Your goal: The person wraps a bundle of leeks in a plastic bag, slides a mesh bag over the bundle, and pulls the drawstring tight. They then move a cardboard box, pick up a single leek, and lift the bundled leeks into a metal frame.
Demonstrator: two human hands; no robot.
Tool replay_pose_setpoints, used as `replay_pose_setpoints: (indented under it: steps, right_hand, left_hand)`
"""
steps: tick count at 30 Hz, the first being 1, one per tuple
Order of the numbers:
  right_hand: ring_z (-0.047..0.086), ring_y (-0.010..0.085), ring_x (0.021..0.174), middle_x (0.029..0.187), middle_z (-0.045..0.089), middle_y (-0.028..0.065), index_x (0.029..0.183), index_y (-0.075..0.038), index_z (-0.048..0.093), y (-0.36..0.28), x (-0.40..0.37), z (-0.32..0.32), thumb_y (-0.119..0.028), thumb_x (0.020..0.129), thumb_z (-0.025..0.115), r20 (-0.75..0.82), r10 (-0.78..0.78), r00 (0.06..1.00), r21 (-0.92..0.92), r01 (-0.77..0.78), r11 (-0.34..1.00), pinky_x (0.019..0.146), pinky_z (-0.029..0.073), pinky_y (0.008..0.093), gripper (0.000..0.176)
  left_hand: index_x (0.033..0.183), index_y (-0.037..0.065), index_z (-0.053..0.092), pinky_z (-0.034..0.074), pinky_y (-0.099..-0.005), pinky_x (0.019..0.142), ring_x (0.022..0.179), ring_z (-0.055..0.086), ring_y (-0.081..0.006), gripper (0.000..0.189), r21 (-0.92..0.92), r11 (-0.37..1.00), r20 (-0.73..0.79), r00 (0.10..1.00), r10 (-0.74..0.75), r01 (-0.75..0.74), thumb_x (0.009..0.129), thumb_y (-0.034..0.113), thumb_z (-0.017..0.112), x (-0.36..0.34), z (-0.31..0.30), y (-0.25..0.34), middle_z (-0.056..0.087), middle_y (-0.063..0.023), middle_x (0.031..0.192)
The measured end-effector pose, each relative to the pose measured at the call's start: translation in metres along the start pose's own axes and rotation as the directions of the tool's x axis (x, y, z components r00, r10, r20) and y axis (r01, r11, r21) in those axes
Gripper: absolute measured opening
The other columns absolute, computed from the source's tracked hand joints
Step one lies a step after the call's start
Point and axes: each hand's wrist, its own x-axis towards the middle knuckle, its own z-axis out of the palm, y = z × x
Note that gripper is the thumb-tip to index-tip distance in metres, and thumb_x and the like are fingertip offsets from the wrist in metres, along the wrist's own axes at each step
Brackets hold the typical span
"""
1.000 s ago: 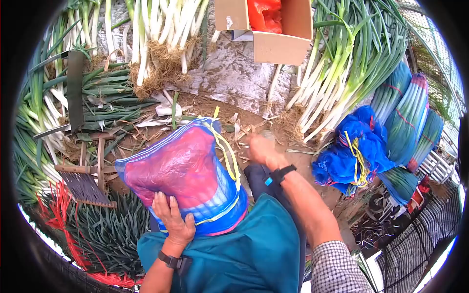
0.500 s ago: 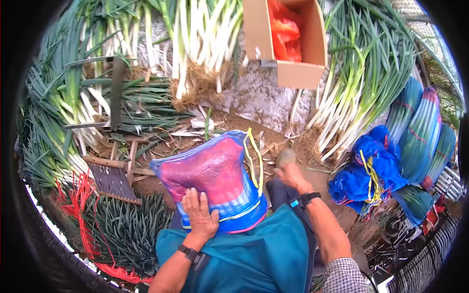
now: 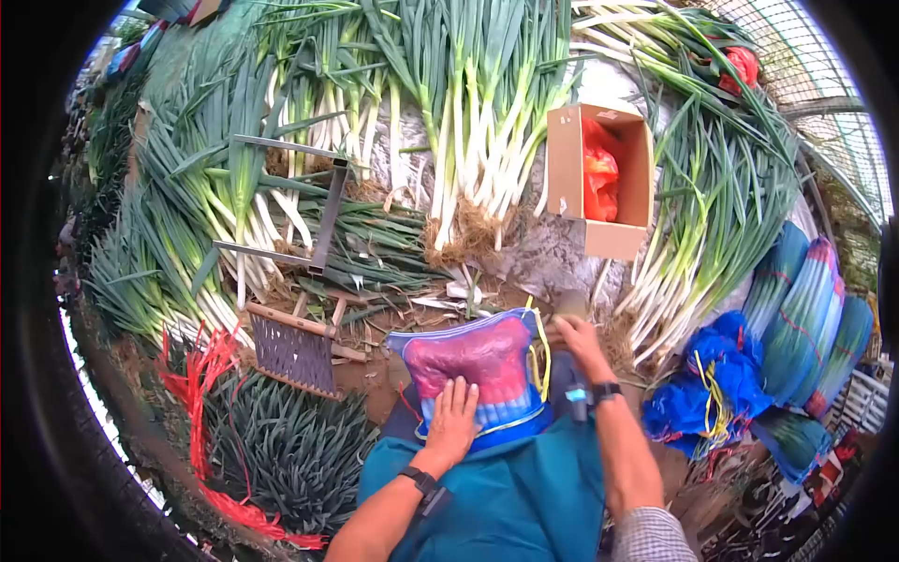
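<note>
Bag [image 3: 478, 361] at far edge of apron [image 3: 496, 492]. Left hand [image 3: 451, 421] flat on bag's near half, fingers slightly apart, gripping nothing, same as earlier. Right hand [image 3: 579, 342] half-curled beyond bag's right edge; cannot tell if holding anything. View shifted: box [image 3: 613, 242], earlier cut off, now whole; more leeks [image 3: 473, 112] showing.

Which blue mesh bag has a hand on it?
The blue-and-pink bag against the teal apron: the left hand lies on it. The crumpled blue mesh bags at right are untouched.
</note>
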Motion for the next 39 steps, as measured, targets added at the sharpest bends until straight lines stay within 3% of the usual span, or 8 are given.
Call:
replay_pose_setpoints:
  steps: [11, 12, 15, 16, 22, 26, 35, 39]
  right_hand:
    - [0.068, 0.017, 0.094, 0.104, 0.071, 0.009, 0.118, 0.001, 0.067, -0.105, 0.133, 0.06, -0.036, 0.1, 0.061, 0.039, -0.171, 0.985, 0.108, 0.166, 0.98, 0.083, 0.055, 0.0305, 0.042]
    - [0.066, 0.0145, 0.092, 0.103, 0.07, 0.0062, 0.115, 0.001, 0.068, -0.088, 0.163, 0.056, -0.038, 0.099, 0.062, 0.014, -0.225, 0.974, 0.008, 0.225, 0.974, 0.082, 0.054, 0.0296, 0.043]
    - [0.065, 0.0142, 0.091, 0.1, 0.069, 0.0036, 0.113, 0.003, 0.068, -0.086, 0.22, 0.06, -0.042, 0.099, 0.061, -0.065, -0.222, 0.973, -0.181, 0.207, 0.961, 0.083, 0.052, 0.029, 0.047]
    - [0.065, 0.0178, 0.094, 0.102, 0.07, 0.0067, 0.114, 0.003, 0.068, -0.087, 0.242, 0.063, -0.044, 0.098, 0.06, -0.06, -0.29, 0.955, -0.274, 0.264, 0.925, 0.086, 0.051, 0.0308, 0.05]
    - [0.055, 0.0342, 0.128, 0.133, 0.059, 0.0295, 0.133, 0.01, 0.055, -0.093, 0.322, 0.087, -0.054, 0.096, 0.055, -0.256, -0.393, 0.883, -0.485, 0.235, 0.843, 0.108, 0.041, 0.0378, 0.074]
    - [0.061, 0.0357, 0.116, 0.122, 0.064, 0.0278, 0.127, 0.011, 0.058, -0.072, 0.371, 0.086, -0.065, 0.092, 0.055, -0.404, -0.416, 0.815, -0.623, 0.088, 0.777, 0.102, 0.044, 0.0406, 0.084]
    - [0.064, 0.0228, 0.086, 0.105, 0.07, 0.0115, 0.12, 0.006, 0.063, -0.112, 0.381, 0.21, -0.051, 0.096, 0.061, -0.251, -0.152, 0.956, 0.111, 0.184, 0.977, 0.075, 0.052, 0.0383, 0.061]
    - [0.064, 0.0196, 0.074, 0.099, 0.071, 0.0118, 0.115, 0.006, 0.066, -0.152, 0.38, 0.302, -0.047, 0.095, 0.064, -0.062, -0.335, 0.94, 0.064, 0.338, 0.939, 0.068, 0.052, 0.0365, 0.057]
  left_hand:
    - [0.144, -0.007, 0.035, 0.04, -0.0531, 0.107, 0.133, 0.038, -0.053, 0.078, -0.056, 0.995, 0.309, 0.949, -0.063, 0.084, 0.082, 0.021, 0.075, 0.04, -0.061, 0.023, 0.03, -0.0337, 0.149]
    - [0.126, -0.004, 0.055, 0.048, -0.0499, 0.095, 0.114, 0.056, -0.0457, 0.051, -0.12, 0.991, 0.248, 0.969, -0.025, 0.056, 0.086, 0.023, 0.071, 0.053, -0.079, 0.018, 0.054, -0.0296, 0.13]
    - [0.099, 0.0, 0.067, 0.051, -0.0481, 0.082, 0.092, 0.064, -0.0405, 0.026, -0.284, 0.947, 0.383, 0.923, -0.033, 0.152, 0.09, 0.025, 0.067, 0.089, -0.087, -0.027, 0.068, -0.0225, 0.098]
    - [0.077, 0.001, 0.066, 0.051, -0.0477, 0.069, 0.072, 0.064, -0.04, 0.03, -0.338, 0.939, 0.198, 0.98, 0.011, 0.058, 0.093, 0.026, 0.063, 0.098, -0.091, -0.034, 0.064, -0.0184, 0.071]
    - [0.072, 0.002, 0.062, 0.047, -0.0488, 0.06, 0.067, 0.062, -0.0401, 0.033, -0.529, 0.829, 0.28, 0.959, -0.031, 0.181, 0.093, 0.027, 0.064, 0.134, -0.092, -0.07, 0.062, -0.0194, 0.068]
    - [0.077, 0.003, 0.063, 0.05, -0.0491, 0.062, 0.069, 0.063, -0.0401, 0.03, -0.645, 0.752, 0.247, 0.968, 0.036, 0.136, 0.093, 0.027, 0.064, 0.13, -0.08, -0.086, 0.064, -0.0183, 0.071]
    - [0.094, 0.004, 0.063, 0.051, -0.0526, 0.066, 0.073, 0.065, -0.0421, 0.025, -0.697, 0.704, 0.306, 0.945, 0.119, 0.137, 0.093, 0.029, 0.064, 0.128, -0.079, -0.094, 0.067, -0.0187, 0.074]
    - [0.089, 0.001, 0.063, 0.05, -0.0568, 0.069, 0.076, 0.065, -0.046, 0.034, -0.708, 0.676, 0.382, 0.916, 0.122, 0.205, 0.096, 0.034, 0.058, 0.135, -0.078, -0.093, 0.067, -0.0243, 0.076]
